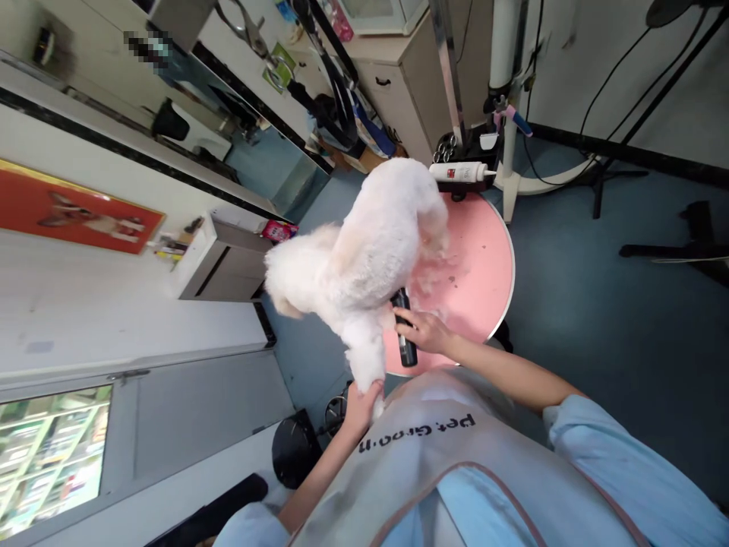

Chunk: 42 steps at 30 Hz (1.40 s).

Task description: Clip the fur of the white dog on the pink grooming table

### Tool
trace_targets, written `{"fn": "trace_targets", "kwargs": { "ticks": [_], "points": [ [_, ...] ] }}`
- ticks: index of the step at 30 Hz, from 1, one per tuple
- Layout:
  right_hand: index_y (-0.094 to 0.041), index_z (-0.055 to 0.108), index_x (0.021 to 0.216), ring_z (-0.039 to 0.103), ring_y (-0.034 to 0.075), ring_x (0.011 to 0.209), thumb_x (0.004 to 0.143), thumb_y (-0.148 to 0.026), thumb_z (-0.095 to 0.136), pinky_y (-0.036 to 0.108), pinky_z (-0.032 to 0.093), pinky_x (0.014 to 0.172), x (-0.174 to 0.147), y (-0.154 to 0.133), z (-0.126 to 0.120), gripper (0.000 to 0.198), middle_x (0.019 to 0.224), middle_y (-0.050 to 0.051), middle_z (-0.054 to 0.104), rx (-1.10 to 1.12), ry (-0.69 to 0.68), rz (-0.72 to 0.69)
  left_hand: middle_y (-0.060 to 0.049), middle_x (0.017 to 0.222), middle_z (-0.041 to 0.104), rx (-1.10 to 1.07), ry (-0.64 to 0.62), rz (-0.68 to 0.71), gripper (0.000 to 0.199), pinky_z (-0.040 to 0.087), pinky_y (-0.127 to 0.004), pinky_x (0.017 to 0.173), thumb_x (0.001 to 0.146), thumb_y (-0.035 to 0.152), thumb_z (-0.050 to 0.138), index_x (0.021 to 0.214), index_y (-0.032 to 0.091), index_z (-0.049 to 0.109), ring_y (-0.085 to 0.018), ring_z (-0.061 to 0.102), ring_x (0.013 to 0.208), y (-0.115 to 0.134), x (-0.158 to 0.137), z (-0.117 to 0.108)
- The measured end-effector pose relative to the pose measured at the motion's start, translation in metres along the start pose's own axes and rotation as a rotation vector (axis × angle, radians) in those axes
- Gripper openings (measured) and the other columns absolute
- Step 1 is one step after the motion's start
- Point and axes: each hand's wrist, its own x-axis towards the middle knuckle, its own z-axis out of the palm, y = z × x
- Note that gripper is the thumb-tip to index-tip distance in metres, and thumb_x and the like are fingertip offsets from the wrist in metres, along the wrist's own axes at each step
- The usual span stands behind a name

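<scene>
A white fluffy dog (381, 228) stands on a round pink grooming table (484, 266), its head toward the left and beyond the table's edge. My left hand (361, 406) is closed around the lower part of one of its front legs, which is stretched out toward my apron (433, 429). In my right hand (427, 332) is a black hair clipper (406, 346), its upper end at the dog's underside near the raised leg. The dog's body hides the clipper's blade. Loose white clumps of hair lie on the table.
A white bottle (459, 172) and several scissors (445, 148) sit in a black holder by the metal post (447, 68). A black stool (296, 448) stands at lower left. Cables and stand legs (604, 175) are at right, a mirror (256, 152) at upper left.
</scene>
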Motion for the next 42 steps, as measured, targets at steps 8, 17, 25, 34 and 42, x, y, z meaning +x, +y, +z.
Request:
{"fn": "trace_targets", "kwargs": {
  "ticks": [8,17,25,34,42],
  "points": [
    [-0.024,0.069,0.105,0.066,0.013,0.075,0.098,-0.016,0.05,0.026,0.053,0.066,-0.001,0.001,-0.03,0.022,0.132,0.01,0.069,-0.028,-0.035,-0.173,-0.001,0.047,0.052,-0.064,0.093,-0.058,0.033,0.039,-0.027,0.051,0.056,0.05,0.061,0.05,0.019,0.053,-0.014,0.047,0.047,0.001,-0.001,0.018],
    [-0.022,0.07,0.106,0.066,0.015,0.076,0.096,-0.014,0.049,0.026,0.052,0.063,0.003,0.044,-0.043,0.024,0.13,0.013,0.069,0.035,-0.146,-0.139,-0.001,0.052,0.056,-0.074,0.148,-0.067,0.024,0.045,-0.028,0.053,0.062,0.043,0.059,0.056,0.019,0.056,-0.016,0.053,0.051,0.001,0.001,0.039],
    [-0.023,0.073,0.1,0.067,0.015,0.076,0.095,-0.013,0.053,0.027,0.051,0.063,0.017,0.088,-0.054,0.023,0.129,0.011,0.072,-0.009,-0.192,-0.161,-0.002,0.052,0.056,-0.096,0.151,-0.102,0.028,0.044,-0.028,0.054,0.058,0.046,0.061,0.054,0.019,0.055,-0.015,0.052,0.051,-0.004,0.004,0.052],
    [-0.025,0.071,0.105,0.073,0.02,0.088,0.088,-0.014,0.061,0.03,0.056,0.067,0.036,0.117,-0.091,0.022,0.133,0.012,0.069,0.154,-0.314,-0.136,-0.005,0.067,0.069,-0.136,0.09,-0.117,0.026,0.051,-0.029,0.067,0.065,0.039,0.069,0.075,0.015,0.069,-0.022,0.066,0.071,-0.032,0.027,0.077],
    [-0.026,0.06,0.111,0.07,0.028,0.112,0.085,-0.05,0.072,0.047,0.059,0.094,0.071,0.048,-0.106,0.038,0.118,0.011,0.073,0.802,-0.075,0.391,-0.01,0.096,0.078,-0.343,-0.035,0.01,0.041,0.052,-0.037,0.092,0.066,0.034,0.079,0.098,0.01,0.073,-0.026,0.069,0.096,-0.052,0.035,0.1]
  ]
}}
